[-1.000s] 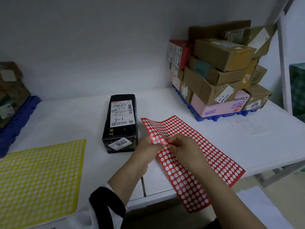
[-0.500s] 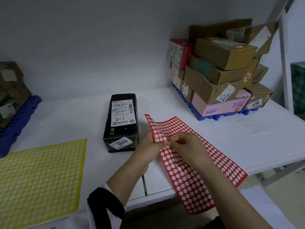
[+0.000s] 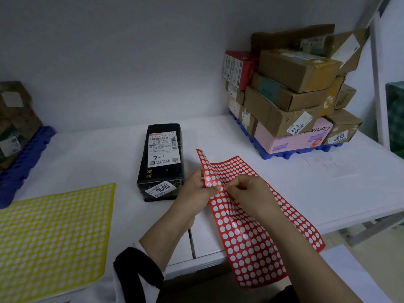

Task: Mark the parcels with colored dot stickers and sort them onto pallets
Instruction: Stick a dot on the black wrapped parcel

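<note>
A red dot-sticker sheet (image 3: 247, 232) lies over the table's front edge, its far left corner curled upward. My left hand (image 3: 196, 193) pinches the sheet's left edge. My right hand (image 3: 247, 193) pinches at the sheet right beside the left thumb; whether a dot is between its fingertips is too small to tell. A black parcel (image 3: 161, 162) with a white shipping label and a "9665" tag lies on the white table (image 3: 328, 189) just left of my hands. A yellow dot-sticker sheet (image 3: 50, 235) lies flat at the near left.
A blue pallet (image 3: 284, 154) at the back right carries a tall stack of cardboard, pink and red parcels (image 3: 293, 92). A second blue pallet (image 3: 21, 162) with brown parcels (image 3: 13, 119) sits at the far left. A white post (image 3: 380, 88) stands at the right.
Both hands have stayed together on the red sheet. The sheet's far left corner has lifted and curled up more than before.
</note>
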